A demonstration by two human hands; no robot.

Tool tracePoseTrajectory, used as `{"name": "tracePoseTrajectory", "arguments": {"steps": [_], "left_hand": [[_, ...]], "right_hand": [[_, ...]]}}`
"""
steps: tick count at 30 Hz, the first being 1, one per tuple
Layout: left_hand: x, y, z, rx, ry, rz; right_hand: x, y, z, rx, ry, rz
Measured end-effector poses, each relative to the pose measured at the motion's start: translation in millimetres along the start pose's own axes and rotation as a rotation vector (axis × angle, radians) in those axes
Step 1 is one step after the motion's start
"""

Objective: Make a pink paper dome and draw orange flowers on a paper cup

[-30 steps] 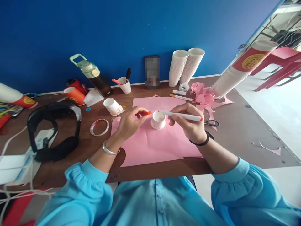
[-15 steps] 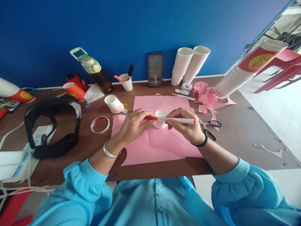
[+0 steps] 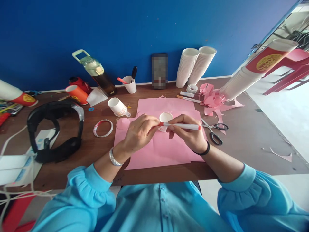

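A white marker (image 3: 185, 126) with a red end lies level in the fingers of my right hand (image 3: 190, 132). My left hand (image 3: 141, 132) pinches the red marker cap (image 3: 161, 124), which meets the marker's front end; my fingers hide most of it. Just behind the marker stands a small white paper cup (image 3: 166, 116), its mouth upward, on pink paper (image 3: 159, 148). Part of the cup is covered by the marker and my right fingers. Black-handled scissors (image 3: 214, 131) rest open to the right of my right hand.
Left of the paper lie a tipped paper cup (image 3: 117, 106), a tape roll (image 3: 103, 128) and a black headset (image 3: 55, 154). A bottle (image 3: 98, 72), a cup of pens (image 3: 130, 87), a phone (image 3: 159, 71) and cup stacks (image 3: 188, 67) line the wall. Pink scraps (image 3: 212, 96) lie right.
My left hand has moved right and the cap now meets the marker; the pale marker tip that showed between them is covered. The cup has stayed in place.
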State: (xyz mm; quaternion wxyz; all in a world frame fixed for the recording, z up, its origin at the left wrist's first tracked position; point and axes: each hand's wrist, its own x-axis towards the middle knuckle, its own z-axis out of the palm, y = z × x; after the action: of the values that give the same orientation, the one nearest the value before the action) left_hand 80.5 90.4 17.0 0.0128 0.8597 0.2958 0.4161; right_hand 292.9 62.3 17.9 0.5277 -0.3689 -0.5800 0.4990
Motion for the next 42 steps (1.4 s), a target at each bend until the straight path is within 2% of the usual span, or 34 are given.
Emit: {"name": "tracePoseTrajectory", "arguments": {"steps": [2,7,12,14,17,19,20,21,24,28,30,33,36,39,42], "left_hand": [[3,-2,-2.7,0.024,0.015,-0.023],[5,-7,-7.6,0.008,0.009,-0.091],[4,-11,-10.9,0.008,0.071,-0.054],[6,-16,-18.5,0.054,0.027,-0.095],[10,-30,-35.7,0.219,-0.054,-0.266],[9,-42,-45.1,0.371,-0.148,-0.400],[8,-48,-47.6,0.433,-0.224,-0.449],[6,-54,-48.5,0.479,-0.304,-0.480],[-1,-64,-43.8,0.564,-0.517,-0.506],[-6,-67,-36.3,0.668,-0.675,-0.476],[-5,-68,-34.2,0.698,-0.674,-0.450],[-3,-70,-26.2,0.641,-0.553,-0.407],[-4,-72,-10.4,0.483,-0.454,-0.362],[-9,-74,4.3,0.339,-0.465,-0.337],[-15,-75,7.7,0.289,-0.432,-0.330]], "right_hand": [[4,1,-5,0.021,-0.008,-0.023],[12,-4,-22,-0.089,0.152,-0.103],[14,-4,-24,-0.151,0.073,-0.055],[17,-1,-26,-0.145,0.098,-0.074],[27,4,-40,-0.219,0.310,-0.171],[35,9,-56,-0.386,0.446,-0.192],[39,13,-64,-0.519,0.456,-0.158],[42,16,-72,-0.678,0.453,-0.113],[48,27,-86,-1.116,0.330,0.053],[47,34,-85,-1.383,0.182,0.138],[46,34,-83,-1.430,0.157,0.143],[46,33,-81,-1.458,0.122,0.130],[46,34,-81,-1.474,0.077,0.124],[46,34,-81,-1.483,0.044,0.136],[44,32,-83,-1.485,0.053,0.101]]}}
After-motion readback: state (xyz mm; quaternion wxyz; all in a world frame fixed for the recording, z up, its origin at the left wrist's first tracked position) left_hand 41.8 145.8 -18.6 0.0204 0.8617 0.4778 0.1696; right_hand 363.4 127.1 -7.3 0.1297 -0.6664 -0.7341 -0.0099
